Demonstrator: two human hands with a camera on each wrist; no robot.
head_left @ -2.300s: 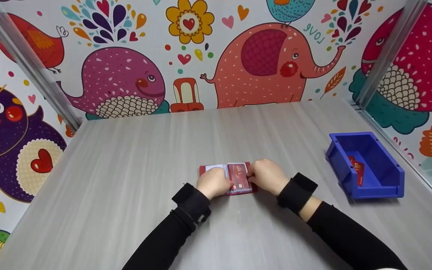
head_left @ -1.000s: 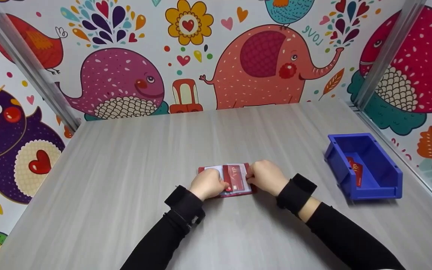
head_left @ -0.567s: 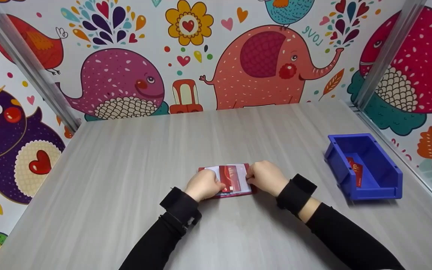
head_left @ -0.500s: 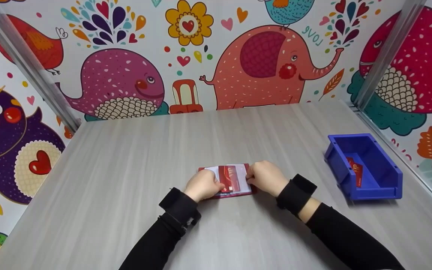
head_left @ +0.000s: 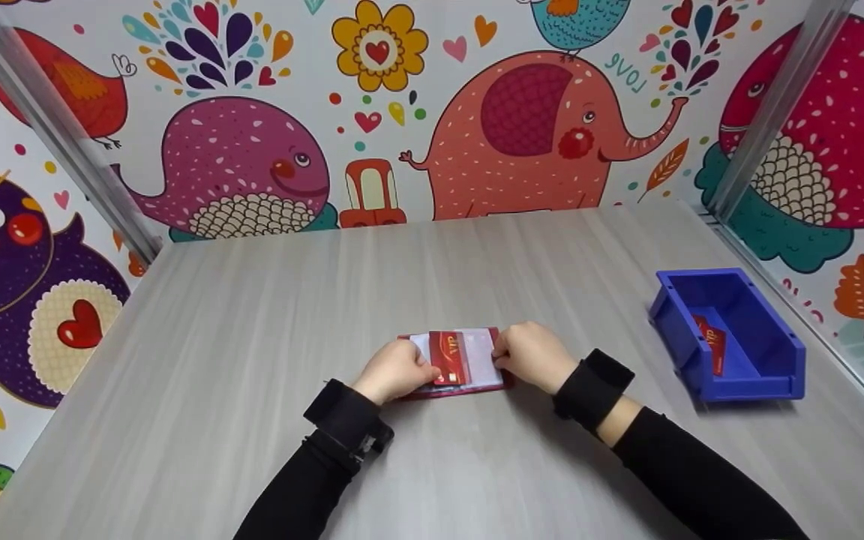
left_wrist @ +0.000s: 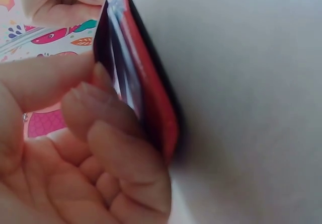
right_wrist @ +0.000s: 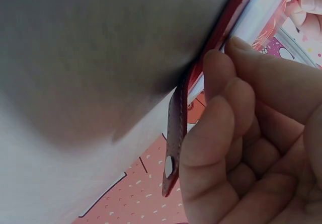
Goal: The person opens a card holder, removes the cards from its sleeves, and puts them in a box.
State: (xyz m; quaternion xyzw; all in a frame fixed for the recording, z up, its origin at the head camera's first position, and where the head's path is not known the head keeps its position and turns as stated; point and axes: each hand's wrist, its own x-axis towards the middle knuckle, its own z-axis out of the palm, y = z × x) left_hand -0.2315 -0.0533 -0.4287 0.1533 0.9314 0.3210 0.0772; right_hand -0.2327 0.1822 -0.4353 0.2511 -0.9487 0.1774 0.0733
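A red card holder (head_left: 486, 364) with clear plastic sleeves lies spread on the table. My left hand (head_left: 393, 370) pinches a red VIP card (head_left: 445, 357) by its near left corner. Part of that card sticks out to the left of a sleeve; its right part appears to be still under the plastic. At the holder's right edge, my right hand (head_left: 535, 354) pinches the cover and sleeves between thumb and index finger. The right wrist view shows a strap (right_wrist: 173, 128) with a metal snap hanging off the holder. Left fingers hide the holder's left side.
A blue plastic bin (head_left: 753, 387) stands on the right of the table, with red cards (head_left: 715, 351) inside. Patterned walls with metal posts (head_left: 777, 112) border the table (head_left: 267, 315) at the back and sides.
My left hand has moved left, drawing the VIP card leftward along the sleeve, so more white shows on the right. My right hand has kept its hold on the holder's edge.
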